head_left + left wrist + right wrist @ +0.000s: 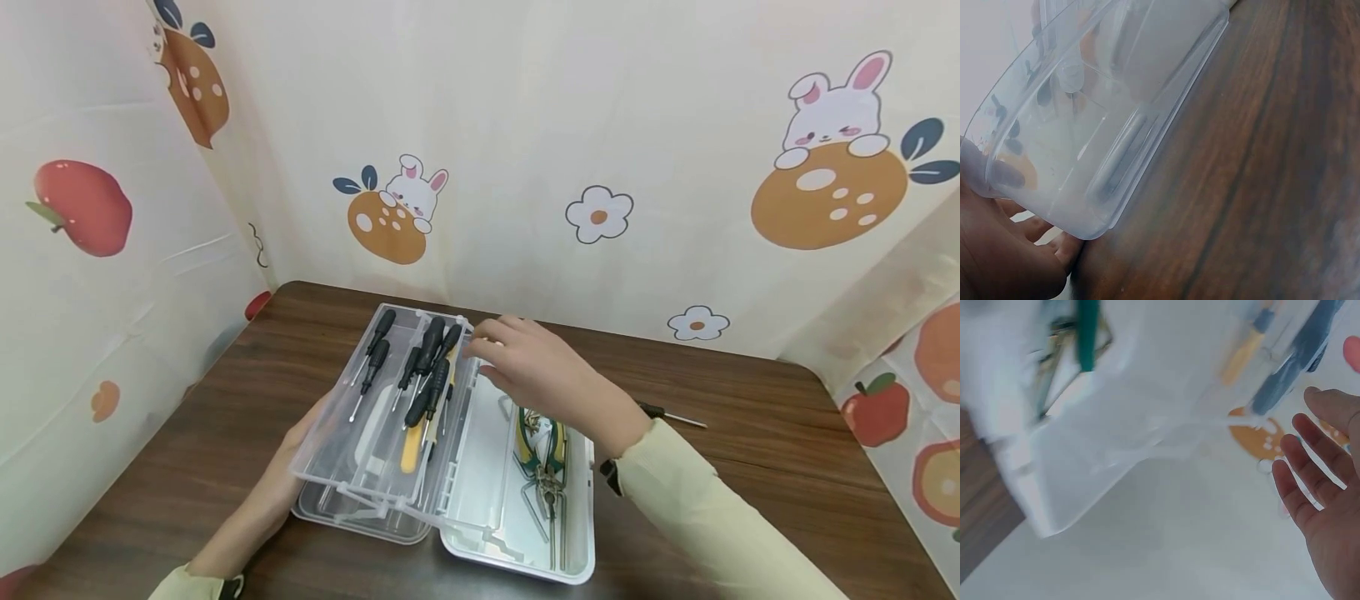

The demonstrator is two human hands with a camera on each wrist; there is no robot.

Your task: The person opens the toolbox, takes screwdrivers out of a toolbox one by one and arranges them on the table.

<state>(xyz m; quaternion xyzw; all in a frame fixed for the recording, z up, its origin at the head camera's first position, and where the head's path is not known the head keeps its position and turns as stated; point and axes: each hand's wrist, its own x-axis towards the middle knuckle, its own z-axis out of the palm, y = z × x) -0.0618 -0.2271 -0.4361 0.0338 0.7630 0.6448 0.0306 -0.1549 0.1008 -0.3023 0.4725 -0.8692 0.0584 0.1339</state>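
A toolbox lies unfolded on the table, its white base (pixel 471 467) on the right and its clear lid (pixel 408 529) on the left. Raised over the lid, a clear tray (pixel 330 454) holds several black-handled screwdrivers (pixel 431 342) and a yellow-handled tool (pixel 410 450). My left hand (pixel 296 454) grips the lid's outer side; in the left wrist view its fingers (pixel 1035 228) bend around the clear plastic corner. Above the tray's right rear edge hovers my right hand (pixel 525 358), fingers loosely spread and holding nothing. Green-and-yellow pliers (pixel 555 450) lie in the base.
Bent metal hex keys (pixel 532 508) lie beside the pliers. A loose screwdriver (pixel 678 417) rests on the brown wooden table (pixel 735 483) right of the box. Behind the table hangs a patterned curtain (pixel 510 233).
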